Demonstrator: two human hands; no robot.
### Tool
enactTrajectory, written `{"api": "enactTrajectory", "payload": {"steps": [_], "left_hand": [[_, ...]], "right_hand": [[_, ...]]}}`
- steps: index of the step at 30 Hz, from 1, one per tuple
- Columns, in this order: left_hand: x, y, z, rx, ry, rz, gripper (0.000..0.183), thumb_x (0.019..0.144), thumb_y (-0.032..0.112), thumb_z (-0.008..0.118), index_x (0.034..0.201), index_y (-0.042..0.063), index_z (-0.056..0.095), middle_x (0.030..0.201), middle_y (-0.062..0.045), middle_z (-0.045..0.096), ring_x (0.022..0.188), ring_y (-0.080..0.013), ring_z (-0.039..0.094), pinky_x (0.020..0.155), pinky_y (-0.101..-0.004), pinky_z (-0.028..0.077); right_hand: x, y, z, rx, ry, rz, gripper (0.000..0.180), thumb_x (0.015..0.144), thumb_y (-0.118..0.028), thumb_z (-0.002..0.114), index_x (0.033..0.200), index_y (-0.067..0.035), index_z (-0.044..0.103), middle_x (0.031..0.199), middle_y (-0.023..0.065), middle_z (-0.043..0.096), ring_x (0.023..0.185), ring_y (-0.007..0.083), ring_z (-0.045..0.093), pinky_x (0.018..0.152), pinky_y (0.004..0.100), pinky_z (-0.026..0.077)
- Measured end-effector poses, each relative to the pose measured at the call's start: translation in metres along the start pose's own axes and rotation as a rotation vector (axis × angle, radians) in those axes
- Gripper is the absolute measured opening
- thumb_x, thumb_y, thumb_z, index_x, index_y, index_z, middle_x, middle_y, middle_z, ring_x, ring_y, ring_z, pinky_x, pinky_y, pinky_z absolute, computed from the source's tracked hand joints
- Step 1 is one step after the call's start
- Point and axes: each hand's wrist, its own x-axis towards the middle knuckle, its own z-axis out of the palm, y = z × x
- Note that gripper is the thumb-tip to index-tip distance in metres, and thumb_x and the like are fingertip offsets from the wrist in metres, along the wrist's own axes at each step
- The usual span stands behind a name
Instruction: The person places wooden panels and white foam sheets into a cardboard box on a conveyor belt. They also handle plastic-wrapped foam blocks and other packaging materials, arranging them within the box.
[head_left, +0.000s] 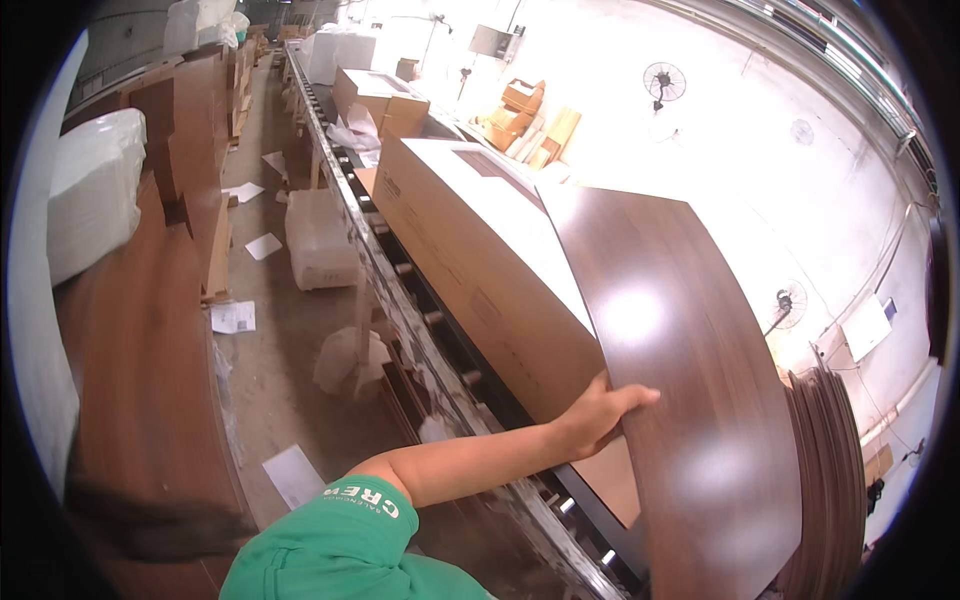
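A dark wood-grain panel (675, 337) stands tilted over a roller conveyor at the right. My left hand (600, 416) grips its near-left edge, with the thumb on the glossy face and the fingers hidden behind. Out of view is my right hand. Beside the panel, a long cardboard carton (480, 277) lies on the conveyor (442, 375), with a white layer on its upper side. The panel covers part of the carton's right end. A flat brown cardboard piece (611, 476) shows on the conveyor below my left hand.
Brown panels (142, 360) and a white foam-wrapped bundle (97, 187) line the left side. Several paper sheets (292, 472) lie on the aisle floor, near a wrapped block (322, 240). Another carton (382, 101) sits farther along the conveyor. Several dark panels (829, 480) stand at the right.
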Motion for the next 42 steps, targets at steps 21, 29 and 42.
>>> {"api": "enactTrajectory", "payload": {"steps": [21, 29, 42], "left_hand": [[0.212, 0.325, -0.289, 0.462, 0.668, 0.382, 0.017, 0.079, 0.011, 0.061, 0.091, 0.000, 0.057, 0.083, -0.007, 0.059, 0.067, -0.0198, 0.062, 0.062, -0.0340, 0.057], [0.247, 0.414, -0.429, 0.466, 0.704, 0.087, 0.030, 0.081, 0.009, 0.060, 0.105, -0.006, 0.051, 0.113, -0.018, 0.050, 0.110, -0.0276, 0.051, 0.096, -0.0398, 0.042], [0.278, 0.536, -0.518, 2.315, 0.369, -0.346, 0.058, 0.075, 0.046, 0.062, 0.118, 0.007, 0.058, 0.119, -0.019, 0.057, 0.113, -0.0355, 0.052, 0.095, -0.0465, 0.041]], "right_hand": [[0.101, -0.069, 0.544, 0.188, -0.733, -0.052, 0.055, 0.094, -0.037, 0.050, 0.121, 0.011, 0.047, 0.112, 0.0174, 0.059, 0.093, 0.0243, 0.062, 0.080, 0.0318, 0.050], [0.093, -0.055, 0.706, -0.027, -0.653, 0.120, 0.052, 0.094, -0.035, 0.051, 0.129, 0.003, 0.043, 0.118, 0.0133, 0.056, 0.102, 0.0208, 0.058, 0.085, 0.0316, 0.049], [0.095, -0.063, 0.724, -0.839, -0.776, 0.306, 0.048, 0.089, -0.040, 0.059, 0.105, 0.005, 0.055, 0.078, 0.0133, 0.062, 0.064, 0.0266, 0.065, 0.051, 0.0397, 0.054]]}}
